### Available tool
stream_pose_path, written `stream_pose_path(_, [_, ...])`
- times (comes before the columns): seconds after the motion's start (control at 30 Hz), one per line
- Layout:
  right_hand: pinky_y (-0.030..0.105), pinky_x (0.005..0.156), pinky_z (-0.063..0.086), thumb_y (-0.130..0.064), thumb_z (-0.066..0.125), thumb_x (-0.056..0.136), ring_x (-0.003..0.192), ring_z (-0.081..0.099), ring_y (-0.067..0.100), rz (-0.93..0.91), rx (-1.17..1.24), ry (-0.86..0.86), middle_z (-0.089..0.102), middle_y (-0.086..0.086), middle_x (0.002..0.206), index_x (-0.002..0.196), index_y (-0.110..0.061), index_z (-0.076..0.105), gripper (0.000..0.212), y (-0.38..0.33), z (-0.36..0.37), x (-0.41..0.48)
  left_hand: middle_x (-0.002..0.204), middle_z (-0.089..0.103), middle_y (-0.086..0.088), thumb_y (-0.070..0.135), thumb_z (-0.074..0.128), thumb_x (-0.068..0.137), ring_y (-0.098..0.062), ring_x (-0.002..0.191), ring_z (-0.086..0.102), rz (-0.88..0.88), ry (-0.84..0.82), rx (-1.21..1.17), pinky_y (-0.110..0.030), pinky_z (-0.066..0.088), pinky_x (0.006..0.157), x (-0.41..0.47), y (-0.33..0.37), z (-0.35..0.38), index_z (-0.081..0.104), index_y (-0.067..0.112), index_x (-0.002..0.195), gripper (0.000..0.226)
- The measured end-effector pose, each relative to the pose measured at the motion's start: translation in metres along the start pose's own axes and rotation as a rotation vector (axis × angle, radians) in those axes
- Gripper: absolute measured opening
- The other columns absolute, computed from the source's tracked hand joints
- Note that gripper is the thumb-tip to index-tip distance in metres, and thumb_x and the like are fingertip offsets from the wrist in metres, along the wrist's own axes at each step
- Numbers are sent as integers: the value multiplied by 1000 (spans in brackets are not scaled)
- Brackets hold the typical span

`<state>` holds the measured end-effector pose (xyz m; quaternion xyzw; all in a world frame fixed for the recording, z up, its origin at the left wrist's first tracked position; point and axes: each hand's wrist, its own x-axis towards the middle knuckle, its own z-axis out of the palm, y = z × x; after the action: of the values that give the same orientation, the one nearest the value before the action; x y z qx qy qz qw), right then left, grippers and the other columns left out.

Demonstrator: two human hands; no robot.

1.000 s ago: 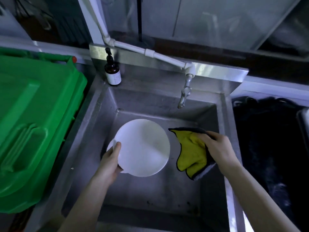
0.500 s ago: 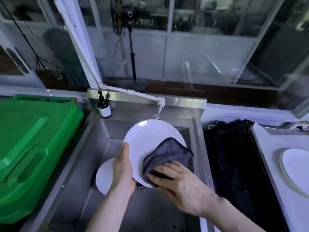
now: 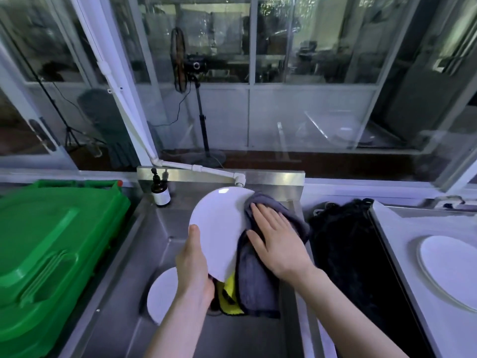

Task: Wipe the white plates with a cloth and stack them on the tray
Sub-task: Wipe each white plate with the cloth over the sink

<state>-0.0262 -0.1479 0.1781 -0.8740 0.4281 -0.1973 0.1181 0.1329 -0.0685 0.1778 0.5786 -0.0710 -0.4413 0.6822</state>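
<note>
Holding the plate (image 3: 216, 228) tilted over the sink (image 3: 160, 228), your left hand (image 3: 193, 270) grips its lower-left rim; your right hand (image 3: 278, 241) has fingers (image 3: 260, 215) straight and spread, pressing the cloth (image 3: 255, 280) on its right half, bare face lying left of them.

A plate (image 3: 219, 228) is held tilted over the sink (image 3: 154, 228) by the left grip (image 3: 192, 270) at its left edge. The cloth (image 3: 255, 285) is pressed against its right side under the right grip (image 3: 278, 241). A second plate (image 3: 161, 295) lies in the sink, below and left. A bottle (image 3: 160, 192) stands at the sink's back left corner, a bin (image 3: 51, 254) further left. Right of the sink, a third plate (image 3: 449, 267) lies on the tray (image 3: 402, 244).
</note>
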Motion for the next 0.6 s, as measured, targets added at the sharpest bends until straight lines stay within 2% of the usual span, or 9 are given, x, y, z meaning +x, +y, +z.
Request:
stream_pose_path(0.1, [32,122,6,-41,33,103,148,25,18,-98,-15,-44,32,-1,158,152,-17,34,55,2,-1,-40,73,76,16,54,54,99,-4,60,72,10,-18,-2,-19,51,43,4,6,2,66,27,97,30])
stream_pose_path(0.17, [34,123,7,-42,25,103,148,24,15,-229,7,-136,31,-4,158,152,-20,32,54,-13,5,-49,79,78,9,51,52,100,-7,66,74,7,-32,40,-22,53,50,0,1,8,69,23,97,33])
stream_pose_path(0.27, [23,118,15,-39,26,104,142,32,12,-340,124,-178,40,-7,153,149,-28,37,47,-35,10,-40,85,80,-1,50,52,101,-13,73,76,-21,-45,57,-25,55,56,-4,-7,15,75,18,88,42])
stream_pose_path(0.33, [30,108,32,-39,28,105,127,46,19,-331,96,-146,59,-4,132,128,-30,53,36,-38,7,-25,92,80,2,55,50,100,-14,82,76,-39,-52,63,-30,54,65,-4,-2,16,75,21,96,43])
stream_pose_path(0.4, [34,103,35,-41,30,104,123,49,26,-222,147,-124,62,0,123,114,-28,57,31,-34,5,-6,91,79,9,57,50,99,-7,84,73,-1,-53,107,-30,51,68,-4,4,19,73,25,98,39])
stream_pose_path(0.43, [30,107,31,-41,31,104,131,43,25,-163,188,-95,57,0,135,126,-32,52,32,-28,4,6,88,79,13,56,51,99,-3,81,73,21,-60,130,-29,51,68,-6,5,21,71,26,97,36])
stream_pose_path(0.5, [26,115,21,-41,32,104,144,29,22,-65,183,-44,36,-1,156,151,-39,26,48,-13,-2,28,82,78,16,54,52,99,-3,78,73,29,-72,155,-30,51,68,-11,7,25,68,27,95,32])
stream_pose_path(0.53, [29,115,26,-40,34,104,143,31,24,-7,180,-36,31,-1,159,154,-38,18,53,-5,-5,35,83,78,15,54,53,98,-7,80,74,19,-63,147,-30,50,68,-13,8,26,68,28,95,31])
stream_pose_path(0.6, [40,112,34,-34,38,104,141,36,27,31,152,21,27,-3,160,155,-28,22,54,6,-8,39,94,78,11,56,55,96,-13,88,72,15,-37,131,-30,49,66,-14,12,27,68,27,97,32])
